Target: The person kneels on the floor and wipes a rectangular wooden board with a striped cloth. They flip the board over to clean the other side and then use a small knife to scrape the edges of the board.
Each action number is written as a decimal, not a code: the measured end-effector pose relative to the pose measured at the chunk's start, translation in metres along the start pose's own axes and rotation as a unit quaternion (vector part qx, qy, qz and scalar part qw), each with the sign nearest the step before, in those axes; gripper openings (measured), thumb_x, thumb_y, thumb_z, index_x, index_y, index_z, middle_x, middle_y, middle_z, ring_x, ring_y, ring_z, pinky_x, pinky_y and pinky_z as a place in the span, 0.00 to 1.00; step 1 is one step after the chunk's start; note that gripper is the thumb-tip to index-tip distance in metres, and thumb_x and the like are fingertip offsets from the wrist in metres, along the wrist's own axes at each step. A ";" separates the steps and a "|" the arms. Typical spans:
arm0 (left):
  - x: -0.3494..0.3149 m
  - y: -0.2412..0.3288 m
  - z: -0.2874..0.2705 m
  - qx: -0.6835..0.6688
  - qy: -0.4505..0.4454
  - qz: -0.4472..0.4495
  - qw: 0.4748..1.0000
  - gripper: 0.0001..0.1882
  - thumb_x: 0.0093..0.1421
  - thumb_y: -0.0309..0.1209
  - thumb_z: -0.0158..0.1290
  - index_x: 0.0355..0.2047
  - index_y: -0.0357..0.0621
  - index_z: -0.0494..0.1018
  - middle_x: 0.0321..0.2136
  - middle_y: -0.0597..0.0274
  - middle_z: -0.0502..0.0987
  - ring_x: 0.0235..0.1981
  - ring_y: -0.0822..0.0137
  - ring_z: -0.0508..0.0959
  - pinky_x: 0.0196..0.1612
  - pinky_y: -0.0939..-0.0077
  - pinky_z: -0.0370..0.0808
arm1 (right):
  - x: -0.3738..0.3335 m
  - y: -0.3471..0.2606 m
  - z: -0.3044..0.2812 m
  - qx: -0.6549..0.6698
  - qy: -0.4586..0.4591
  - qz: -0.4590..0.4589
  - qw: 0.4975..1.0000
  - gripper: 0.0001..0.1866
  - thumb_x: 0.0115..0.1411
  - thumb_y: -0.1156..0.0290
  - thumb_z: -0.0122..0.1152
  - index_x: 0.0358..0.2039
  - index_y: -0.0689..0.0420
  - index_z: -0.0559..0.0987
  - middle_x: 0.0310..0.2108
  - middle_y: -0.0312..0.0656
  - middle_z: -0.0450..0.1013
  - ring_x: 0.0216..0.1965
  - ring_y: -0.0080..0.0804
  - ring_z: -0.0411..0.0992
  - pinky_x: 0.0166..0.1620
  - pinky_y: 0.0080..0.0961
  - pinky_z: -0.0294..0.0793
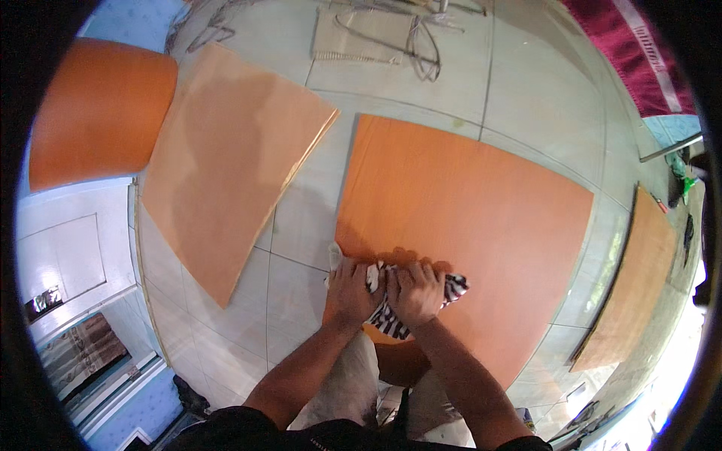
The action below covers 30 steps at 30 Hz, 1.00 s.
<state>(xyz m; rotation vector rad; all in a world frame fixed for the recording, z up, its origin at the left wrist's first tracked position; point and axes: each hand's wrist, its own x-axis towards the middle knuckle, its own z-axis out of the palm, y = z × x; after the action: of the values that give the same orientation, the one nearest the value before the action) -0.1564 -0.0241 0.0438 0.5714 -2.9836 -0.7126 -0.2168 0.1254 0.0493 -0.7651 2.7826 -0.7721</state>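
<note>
An orange-brown wooden board (466, 195) lies in front of me on the tiled floor. On its near left part, a black-and-white striped cloth (391, 323) is bunched up under both hands. My left hand (351, 293) is closed over the cloth's left side, close to the board's left edge. Right beside it, my right hand (416, 292) grips the cloth with curled fingers, and a striped end sticks out past it to the right. Both hands press the cloth down, so the patch of board beneath is hidden.
A light brown sheet (233, 150) rests to the left, with an orange panel (105, 113) beyond it. Another brown board (628, 282) lies at the right. Loose wire or cord (425, 52) and a flat beige piece (353, 37) lie at the far side. A white door (68, 252) stands at the left.
</note>
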 end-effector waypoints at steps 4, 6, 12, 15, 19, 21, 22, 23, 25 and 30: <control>0.025 -0.008 0.009 0.017 0.058 0.007 0.998 0.16 0.65 0.43 0.63 0.41 0.42 0.79 0.36 0.50 0.78 0.36 0.45 0.80 0.40 0.51 0.73 | 0.044 0.004 0.012 0.004 0.010 0.004 1.000 0.09 0.62 0.62 0.67 0.32 0.54 0.87 0.37 0.44 0.79 0.43 0.47 0.78 0.46 0.51 0.71; 0.067 -0.013 0.013 0.009 0.110 0.004 0.994 0.16 0.63 0.44 0.63 0.38 0.43 0.78 0.35 0.53 0.76 0.37 0.46 0.79 0.39 0.48 0.72 | 0.089 0.003 0.010 -0.006 0.067 -0.029 0.997 0.10 0.62 0.62 0.67 0.29 0.53 0.86 0.35 0.43 0.79 0.40 0.46 0.77 0.45 0.50 0.70; 0.224 -0.036 0.017 0.049 0.209 0.042 0.976 0.17 0.61 0.47 0.63 0.30 0.46 0.78 0.32 0.55 0.75 0.35 0.48 0.79 0.36 0.46 0.71 | 0.235 0.011 0.014 -0.054 0.119 -0.032 0.991 0.14 0.64 0.56 0.63 0.32 0.52 0.88 0.38 0.41 0.81 0.42 0.44 0.79 0.50 0.50 0.71; 0.280 -0.037 0.014 0.057 0.262 0.095 0.959 0.20 0.61 0.47 0.63 0.27 0.43 0.77 0.30 0.50 0.76 0.37 0.45 0.79 0.42 0.48 0.73 | 0.280 0.018 0.015 -0.075 0.123 -0.003 0.990 0.16 0.65 0.55 0.62 0.33 0.53 0.88 0.35 0.42 0.82 0.43 0.45 0.80 0.52 0.49 0.72; 0.279 -0.026 0.011 0.105 0.301 0.082 0.944 0.21 0.63 0.49 0.62 0.30 0.43 0.76 0.33 0.50 0.75 0.39 0.45 0.77 0.44 0.47 0.71 | 0.287 0.021 0.017 -0.085 0.186 -0.027 0.978 0.16 0.64 0.54 0.64 0.31 0.53 0.87 0.35 0.42 0.82 0.41 0.45 0.79 0.51 0.47 0.72; 0.249 -0.023 0.008 0.114 0.262 0.064 0.956 0.21 0.63 0.50 0.62 0.32 0.43 0.76 0.34 0.50 0.75 0.40 0.45 0.77 0.44 0.47 0.70 | 0.262 0.017 0.018 -0.085 0.197 -0.042 0.976 0.13 0.64 0.55 0.65 0.34 0.51 0.87 0.36 0.41 0.81 0.42 0.45 0.78 0.50 0.48 0.70; 0.233 -0.022 0.009 0.117 0.247 0.058 0.960 0.21 0.63 0.50 0.62 0.32 0.43 0.76 0.35 0.49 0.75 0.41 0.44 0.77 0.45 0.46 0.70 | 0.244 0.014 0.021 -0.085 0.187 -0.032 0.978 0.13 0.64 0.56 0.65 0.34 0.51 0.87 0.36 0.42 0.81 0.42 0.45 0.78 0.50 0.49 0.70; 0.206 -0.023 0.008 0.121 0.209 0.056 0.969 0.20 0.60 0.48 0.63 0.38 0.44 0.77 0.36 0.52 0.76 0.42 0.48 0.79 0.47 0.48 0.71 | 0.218 0.010 0.023 -0.086 0.194 -0.039 0.976 0.13 0.65 0.56 0.65 0.34 0.51 0.87 0.36 0.42 0.80 0.43 0.46 0.78 0.50 0.50 0.70; 0.144 -0.023 0.002 0.102 0.165 0.060 0.979 0.20 0.59 0.46 0.63 0.41 0.43 0.76 0.37 0.51 0.76 0.42 0.47 0.78 0.47 0.48 0.72 | 0.158 0.000 0.025 -0.066 0.171 -0.036 0.982 0.12 0.66 0.57 0.65 0.35 0.52 0.87 0.37 0.44 0.80 0.44 0.47 0.78 0.50 0.52 0.70; -0.006 -0.026 -0.014 0.103 -0.061 0.070 0.990 0.22 0.53 0.41 0.65 0.44 0.43 0.75 0.44 0.49 0.75 0.46 0.45 0.77 0.48 0.46 0.70 | 0.000 -0.029 0.024 -0.074 0.142 -0.016 0.987 0.10 0.63 0.58 0.67 0.34 0.51 0.86 0.39 0.46 0.78 0.45 0.48 0.76 0.49 0.53 0.69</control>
<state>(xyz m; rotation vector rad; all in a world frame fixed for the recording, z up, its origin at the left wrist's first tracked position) -0.1406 -0.0496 0.0458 0.3286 -3.1954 -0.4494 -0.1980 0.0938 0.0441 -0.7796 3.1197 -0.7375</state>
